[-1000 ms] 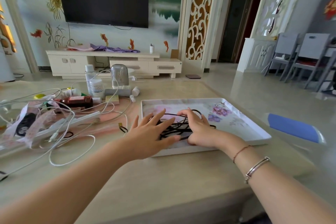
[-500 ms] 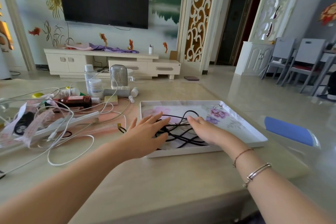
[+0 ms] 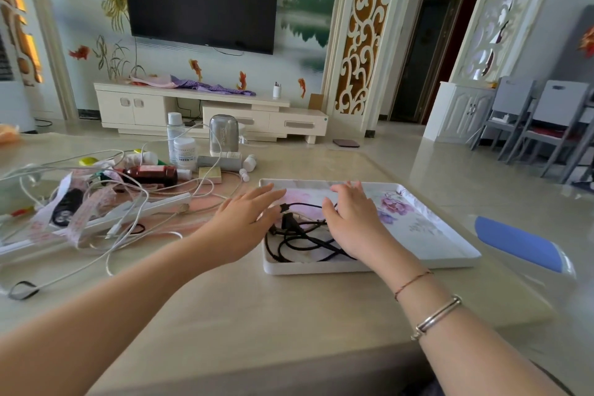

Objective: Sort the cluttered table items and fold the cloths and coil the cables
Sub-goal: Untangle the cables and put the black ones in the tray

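Thin, matte black cable heaped in loose loops at the near left end of a glossy white rectangular tray printed with flowers. Left hand flat at the tray's left rim, fingers straight, gripping nothing; right hand spread flat over the cable's right side, holding nothing. Tangled white cords lying well left on the smooth beige table.

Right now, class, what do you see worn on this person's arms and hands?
Both forearms are bare, with no sleeves showing. The right hand has two things at its wrist: a thin red string bracelet and, further up the arm, a silver metal bangle. The left hand and its wrist wear nothing.
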